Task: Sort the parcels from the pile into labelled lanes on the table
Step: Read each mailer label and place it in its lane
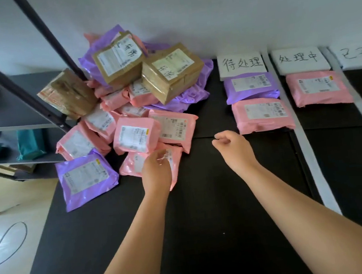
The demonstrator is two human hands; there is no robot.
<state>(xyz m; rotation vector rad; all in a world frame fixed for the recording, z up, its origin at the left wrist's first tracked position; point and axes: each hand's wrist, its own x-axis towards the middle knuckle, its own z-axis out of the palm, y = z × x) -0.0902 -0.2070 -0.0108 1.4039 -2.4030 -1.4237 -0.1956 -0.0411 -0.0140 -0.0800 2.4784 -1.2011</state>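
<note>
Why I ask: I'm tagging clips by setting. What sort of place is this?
Probably a small parcel-sorting station or mailroom: a pile of labelled mailer bags and taped boxes, handwritten lane signs with white tape strips dividing the black table, and metal shelving alongside.

Both arms are bare and reach forward, away from the body. The left arm [128,242] comes up from the bottom middle and goes nearly straight ahead. The left hand [156,169] shows its back, and its fingers bend down at the tips. The tips are blurry, so I cannot tell if they pinch anything. The right arm [304,193] comes in from the bottom right corner and slants toward the middle. The right hand [232,147] has its fingers loosely curled in, thumb near the first finger, holding nothing. The hands are apart.
</note>
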